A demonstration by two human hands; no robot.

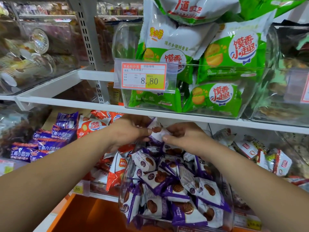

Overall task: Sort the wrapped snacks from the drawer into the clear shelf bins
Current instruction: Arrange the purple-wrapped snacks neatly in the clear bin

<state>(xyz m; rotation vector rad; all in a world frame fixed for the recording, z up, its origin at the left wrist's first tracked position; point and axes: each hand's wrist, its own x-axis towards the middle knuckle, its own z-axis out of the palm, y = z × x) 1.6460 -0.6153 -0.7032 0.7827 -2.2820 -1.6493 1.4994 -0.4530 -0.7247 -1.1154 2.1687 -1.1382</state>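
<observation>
Centre frame: my left hand (132, 132), right hand (183, 137) both pinch purple snack packet (158, 135); next, likely release into clear bin (122, 186).

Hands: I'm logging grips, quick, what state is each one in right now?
Left hand: pinches a purple-and-white snack packet.
Right hand: pinches the same packet from the other side.

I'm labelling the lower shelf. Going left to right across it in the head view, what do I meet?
Blue-purple packs → orange-and-white packs → clear bin of purple-and-white snacks, left hand and right hand pinching one packet above it → white-and-red packs.
</observation>
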